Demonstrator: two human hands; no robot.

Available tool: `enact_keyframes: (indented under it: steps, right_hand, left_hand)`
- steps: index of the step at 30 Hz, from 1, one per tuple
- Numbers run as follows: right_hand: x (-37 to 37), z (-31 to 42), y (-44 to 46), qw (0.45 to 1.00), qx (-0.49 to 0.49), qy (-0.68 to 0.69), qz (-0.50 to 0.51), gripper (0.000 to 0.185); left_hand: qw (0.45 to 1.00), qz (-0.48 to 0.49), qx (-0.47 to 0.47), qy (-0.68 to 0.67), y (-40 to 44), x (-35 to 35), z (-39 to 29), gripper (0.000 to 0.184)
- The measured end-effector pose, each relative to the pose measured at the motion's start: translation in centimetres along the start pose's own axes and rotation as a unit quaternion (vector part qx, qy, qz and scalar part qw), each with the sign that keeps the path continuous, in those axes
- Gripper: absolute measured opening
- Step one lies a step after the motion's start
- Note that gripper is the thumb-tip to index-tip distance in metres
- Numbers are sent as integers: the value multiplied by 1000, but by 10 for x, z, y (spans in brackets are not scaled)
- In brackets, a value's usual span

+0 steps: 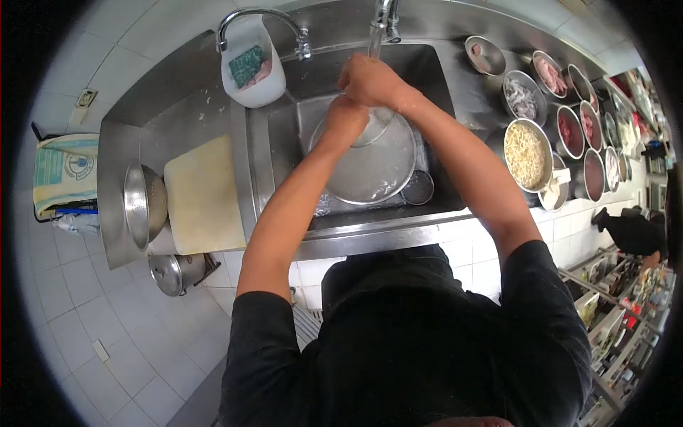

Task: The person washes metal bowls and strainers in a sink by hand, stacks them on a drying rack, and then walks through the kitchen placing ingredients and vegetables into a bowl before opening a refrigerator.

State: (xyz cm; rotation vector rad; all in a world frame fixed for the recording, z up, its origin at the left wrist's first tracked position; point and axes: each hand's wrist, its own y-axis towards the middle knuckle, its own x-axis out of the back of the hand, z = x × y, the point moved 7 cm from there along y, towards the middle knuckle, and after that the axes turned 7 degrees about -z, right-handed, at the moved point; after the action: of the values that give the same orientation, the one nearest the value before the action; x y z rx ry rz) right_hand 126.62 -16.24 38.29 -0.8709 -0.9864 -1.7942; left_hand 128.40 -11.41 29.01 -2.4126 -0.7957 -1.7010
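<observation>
A steel sink [425,82] is standing against a tiled wall above a grey tiled floor. Both forearms are reaching forward and converging; the left hand [346,122] is curling just near of the right hand [370,82], under the right faucet [381,21]. Whether either is gripping the small bowl [374,127] beneath, I cannot tell. One large round basin [366,178] is sitting in the sink. Two faucets are showing, one cutting board [203,198] is lying left, and at least ten metal bowls are standing right.
</observation>
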Motion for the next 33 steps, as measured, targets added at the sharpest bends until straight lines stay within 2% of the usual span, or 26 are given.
enact_keyframes:
  steps: [2,3,4,5,8,9,11,12,14,15,19,20,22,25,27,30,31,32,33]
  right_hand:
    - [9,2,-6,1000,30,-6,0,13]
    - [11,-12,-7,1000,-17,-6,-10,14]
    - [10,-31,-6,998,-63,-6,-21,17]
    - [11,-48,-6,993,-110,-4,-30,20]
    - [24,-71,7,982,-64,-143,-111,21]
    - [26,-76,13,967,-32,-184,-175,23]
    - [23,-87,18,918,27,-262,-295,26]
    - [11,-104,26,933,-4,-281,-227,23]
    - [-12,-122,34,946,-62,-307,-86,26]
    - [-5,-107,28,942,-33,-322,-88,25]
    - [-22,-131,34,903,17,-377,-204,23]
    - [-19,-141,36,928,-42,-289,-231,27]
    - [-19,-158,38,943,-154,-106,-275,39]
    - [6,-159,28,924,-239,-8,-298,16]
    - [8,-167,15,913,-281,30,-292,27]
    - [-16,-179,-27,894,-334,23,-297,40]
    - [-59,-203,-56,890,-395,46,-225,40]
    - [-104,-217,-86,926,-311,-127,-172,35]
    - [-144,-212,-122,950,-255,-181,6,32]
  left_hand:
    - [997,-50,45,-42,-4,8,16,15]
    - [975,-22,149,-164,-12,3,34,14]
    - [927,8,248,-281,-25,-3,50,15]
    - [854,39,341,-390,-41,-13,58,17]
    - [736,80,408,-535,-64,-29,48,26]
    - [743,80,409,-523,-68,-29,45,26]
    - [896,74,303,-317,-65,-10,45,27]
    - [947,69,238,-204,-63,-1,42,27]
    - [990,-13,133,-40,-72,45,22,27]
    - [995,-55,76,44,-79,68,11,27]
    - [987,-78,111,85,-113,112,30,27]
    - [985,-96,106,97,-121,123,33,26]
    - [981,-134,94,104,-131,141,37,25]
    - [976,-177,83,94,-148,161,39,22]
    - [972,-198,90,89,-158,169,39,19]
    - [964,-203,172,24,-177,177,43,19]
    - [957,-218,192,7,-189,182,42,18]
    - [948,-237,212,-10,-198,187,42,17]
    - [936,-263,234,-25,-207,193,46,17]
